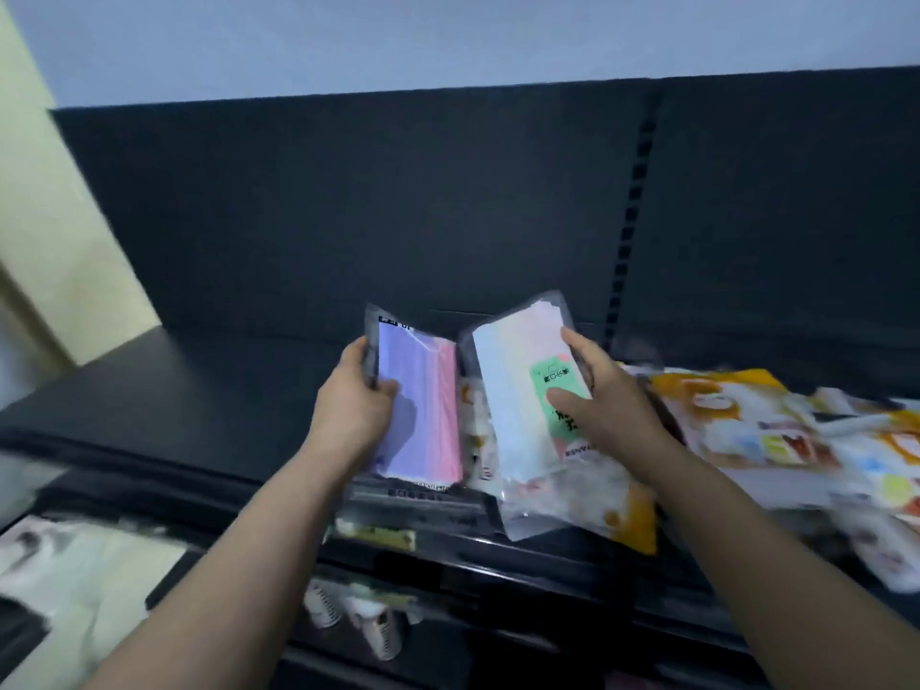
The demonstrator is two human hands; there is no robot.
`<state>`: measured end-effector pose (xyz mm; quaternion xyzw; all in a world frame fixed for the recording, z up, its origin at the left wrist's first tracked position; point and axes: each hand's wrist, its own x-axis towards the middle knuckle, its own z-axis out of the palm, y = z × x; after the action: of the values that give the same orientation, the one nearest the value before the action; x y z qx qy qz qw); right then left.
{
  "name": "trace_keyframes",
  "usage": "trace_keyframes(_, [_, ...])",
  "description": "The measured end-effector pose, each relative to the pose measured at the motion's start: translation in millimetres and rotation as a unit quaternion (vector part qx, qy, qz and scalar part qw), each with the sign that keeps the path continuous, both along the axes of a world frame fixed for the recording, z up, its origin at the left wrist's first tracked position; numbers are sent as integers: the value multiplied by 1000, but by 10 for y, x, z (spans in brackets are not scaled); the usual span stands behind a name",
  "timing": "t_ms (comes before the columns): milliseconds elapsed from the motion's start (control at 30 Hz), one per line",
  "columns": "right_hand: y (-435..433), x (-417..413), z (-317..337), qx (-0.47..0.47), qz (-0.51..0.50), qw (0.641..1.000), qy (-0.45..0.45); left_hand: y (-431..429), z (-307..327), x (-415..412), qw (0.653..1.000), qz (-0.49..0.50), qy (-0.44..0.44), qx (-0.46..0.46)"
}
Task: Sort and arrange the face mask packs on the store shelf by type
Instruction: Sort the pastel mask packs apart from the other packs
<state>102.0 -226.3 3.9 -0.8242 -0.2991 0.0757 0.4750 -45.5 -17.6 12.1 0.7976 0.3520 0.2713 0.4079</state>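
Two clear mask packs are held side by side above the black shelf [199, 390]. The left hand [356, 400] grips the purple-and-pink pack [423, 415] by its edge. The right hand [612, 405] grasps the white pack [513, 381], which has a green label. Orange-and-white packs [747, 425] lie heaped on the shelf.

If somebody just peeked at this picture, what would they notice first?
Two hands in the middle each hold up a mask pack. The left hand grips a purple-pink pack, and the right hand holds a white pack with a green label. Next comes the messy pile of orange packs, lying on the right of the dark shelf.
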Motion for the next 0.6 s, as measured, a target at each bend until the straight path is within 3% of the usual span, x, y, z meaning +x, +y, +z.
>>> trace_keyframes(267, [1979, -840, -186, 15, 67, 997, 42, 1600, -135, -1245, 993, 103, 56, 19])
trace_keyframes(600, [3283, -1193, -261, -28, 73, 995, 54, 2734, -131, -1771, 988, 148, 23, -44])
